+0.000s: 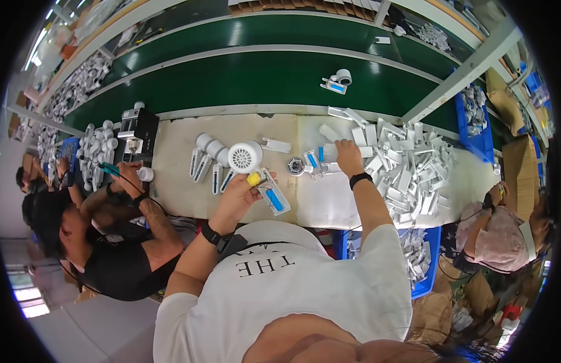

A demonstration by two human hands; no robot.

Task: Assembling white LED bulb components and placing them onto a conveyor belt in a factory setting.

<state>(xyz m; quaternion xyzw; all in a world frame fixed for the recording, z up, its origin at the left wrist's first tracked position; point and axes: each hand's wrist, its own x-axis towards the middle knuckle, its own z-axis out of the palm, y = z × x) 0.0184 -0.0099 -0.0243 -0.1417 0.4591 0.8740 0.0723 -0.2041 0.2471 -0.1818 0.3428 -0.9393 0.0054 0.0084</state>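
My left hand (239,195) is closed around a long white plastic housing (280,204) that has a blue cylindrical cell (273,198) and thin wires in it. A small yellow piece (254,178) shows at its fingertips; whether it covers a finger or is held, I cannot tell. Just beyond lies a round white slotted head (245,158). Over at the pile's left edge, my right hand (349,158) has its fingers closed on a flat white plastic cover (330,152). Between the hands lie a round part with a metallic centre (296,166) and open housings with blue cells (312,160).
A heap of white plastic covers (407,169) spreads over the right of the pale table (171,175). Below it stands a blue bin (434,266). White cylinders (211,148) are left of centre, near a black machine (146,133). Beyond runs a green conveyor (262,78). People work on both sides.
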